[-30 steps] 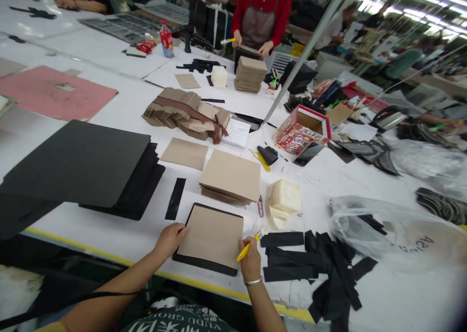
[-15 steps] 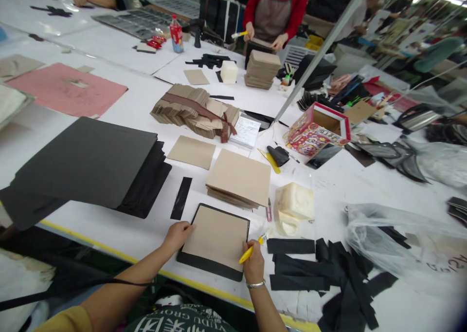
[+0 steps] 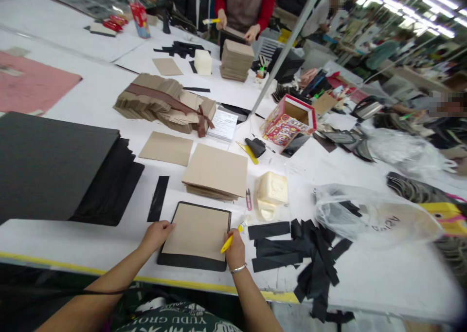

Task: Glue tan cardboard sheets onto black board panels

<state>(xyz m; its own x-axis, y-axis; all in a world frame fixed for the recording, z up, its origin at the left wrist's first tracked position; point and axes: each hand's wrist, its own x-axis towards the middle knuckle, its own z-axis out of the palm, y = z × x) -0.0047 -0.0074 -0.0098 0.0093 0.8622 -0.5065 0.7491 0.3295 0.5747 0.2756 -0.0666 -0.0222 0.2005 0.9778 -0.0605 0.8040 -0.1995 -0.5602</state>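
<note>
A beige cardboard panel [image 3: 199, 230] lies on a slightly larger black sheet [image 3: 193, 262], whose dark border shows all round and widest at the near side. My left hand [image 3: 156, 235] is closed at the panel's left edge, thumb and fingers pinching the edge there. In my right hand [image 3: 235, 249] is a yellow-handled brush [image 3: 226, 244], its bristles pointing away from me; the hand rests against the right edge of the panel. Just beyond stands a stack of beige cardboard panels [image 3: 217, 169]. Black strips [image 3: 272, 230] lie in a loose pile to the right.
A tall stack of black sheets [image 3: 51, 161] fills the left. Past the brush are pink thread snips [image 3: 248, 199] and a cut-open whitish container [image 3: 272, 191]. A plastic bag [image 3: 365, 215] lies right. Across the table a co-worker in a red top [image 3: 244, 6] holds another brush.
My view has swung to the right, so everything sits further left in the picture. Both hands stay at the panel's edges, and the brush remains in my right hand.
</note>
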